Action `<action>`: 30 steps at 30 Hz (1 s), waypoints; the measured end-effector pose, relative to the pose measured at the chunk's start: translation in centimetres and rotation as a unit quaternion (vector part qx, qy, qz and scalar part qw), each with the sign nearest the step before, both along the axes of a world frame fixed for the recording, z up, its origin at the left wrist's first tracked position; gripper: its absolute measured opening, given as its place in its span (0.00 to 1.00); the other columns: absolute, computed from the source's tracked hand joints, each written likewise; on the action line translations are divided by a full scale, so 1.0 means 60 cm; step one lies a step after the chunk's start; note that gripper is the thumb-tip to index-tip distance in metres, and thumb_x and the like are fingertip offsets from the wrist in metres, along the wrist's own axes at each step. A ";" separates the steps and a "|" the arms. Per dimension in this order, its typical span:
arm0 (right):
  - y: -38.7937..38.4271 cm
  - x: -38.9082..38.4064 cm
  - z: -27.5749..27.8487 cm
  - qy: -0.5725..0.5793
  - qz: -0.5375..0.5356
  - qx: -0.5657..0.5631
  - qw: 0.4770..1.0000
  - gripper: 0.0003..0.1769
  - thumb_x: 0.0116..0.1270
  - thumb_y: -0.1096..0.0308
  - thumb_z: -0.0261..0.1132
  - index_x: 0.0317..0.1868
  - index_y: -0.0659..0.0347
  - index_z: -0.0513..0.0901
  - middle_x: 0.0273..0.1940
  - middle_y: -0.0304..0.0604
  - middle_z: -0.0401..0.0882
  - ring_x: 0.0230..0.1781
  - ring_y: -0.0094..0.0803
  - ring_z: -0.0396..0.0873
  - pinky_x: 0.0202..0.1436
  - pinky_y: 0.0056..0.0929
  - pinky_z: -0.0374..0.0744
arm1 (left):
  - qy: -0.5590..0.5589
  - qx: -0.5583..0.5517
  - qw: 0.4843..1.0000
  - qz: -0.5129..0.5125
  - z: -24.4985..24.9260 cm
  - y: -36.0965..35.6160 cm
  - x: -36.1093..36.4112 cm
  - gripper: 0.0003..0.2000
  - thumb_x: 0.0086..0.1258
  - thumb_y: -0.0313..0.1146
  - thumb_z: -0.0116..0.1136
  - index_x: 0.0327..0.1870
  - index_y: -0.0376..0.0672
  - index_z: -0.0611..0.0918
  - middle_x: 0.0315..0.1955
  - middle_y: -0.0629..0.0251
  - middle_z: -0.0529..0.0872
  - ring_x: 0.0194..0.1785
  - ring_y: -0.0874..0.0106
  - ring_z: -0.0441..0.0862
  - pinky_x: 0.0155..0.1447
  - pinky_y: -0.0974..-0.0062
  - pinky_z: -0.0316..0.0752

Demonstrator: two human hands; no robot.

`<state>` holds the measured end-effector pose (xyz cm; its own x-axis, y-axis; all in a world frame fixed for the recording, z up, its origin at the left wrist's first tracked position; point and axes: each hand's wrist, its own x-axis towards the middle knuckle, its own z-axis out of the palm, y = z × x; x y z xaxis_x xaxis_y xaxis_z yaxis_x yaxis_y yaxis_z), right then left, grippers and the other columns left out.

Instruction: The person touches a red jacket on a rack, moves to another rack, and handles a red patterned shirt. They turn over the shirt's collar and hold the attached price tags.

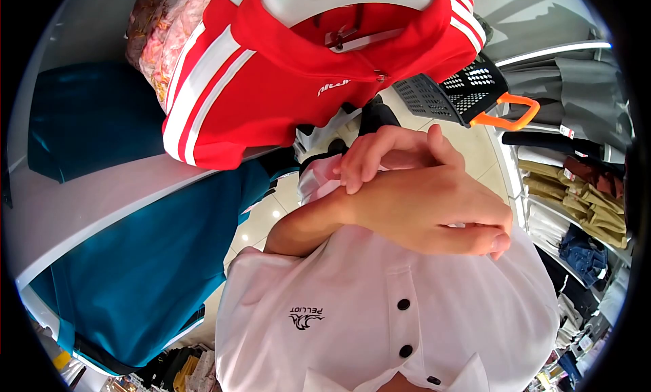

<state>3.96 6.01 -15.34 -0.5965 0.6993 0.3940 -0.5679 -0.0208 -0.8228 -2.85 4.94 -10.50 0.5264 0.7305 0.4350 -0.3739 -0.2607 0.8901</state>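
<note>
My left hand (434, 212) lies across the front of my white polo shirt (475, 310), back upward, fingers curled down and thumb against the index finger. Nothing shows in its grasp, though its palm is hidden. Behind it, my right hand (397, 151) rests bent fingers on my left wrist, its thumb held apart. My right forearm is out of sight beneath the left hand. Just beyond both hands hangs a red jacket (271, 100) with white sleeve stripes, on a white hanger (346, 0); neither hand touches it.
To the left, teal garments (149, 263) hang by a white shelf edge (88, 219). A black shopping basket (468, 93) with an orange handle (519, 114) is at the upper right. Clothing racks with folded khaki trousers (576, 202) line the right side. Below is a tiled floor (261, 219).
</note>
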 end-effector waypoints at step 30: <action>0.018 -0.001 -0.050 -0.019 -0.021 0.248 0.968 0.33 0.56 0.71 0.74 0.59 0.60 0.66 0.59 0.56 0.68 0.57 0.43 0.72 0.55 0.33 0.75 | -0.060 0.196 0.888 -0.411 -0.006 0.034 -0.076 0.20 0.72 0.44 0.58 0.17 0.48 0.81 0.08 0.79 0.74 0.09 0.82 0.66 0.14 0.80 0.49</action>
<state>3.89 7.08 -18.32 -0.5915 0.4533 0.6668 -0.5291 0.4058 -0.7452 -7.42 6.99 -10.88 0.7448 -0.0988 0.6599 -0.6671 -0.1378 0.7321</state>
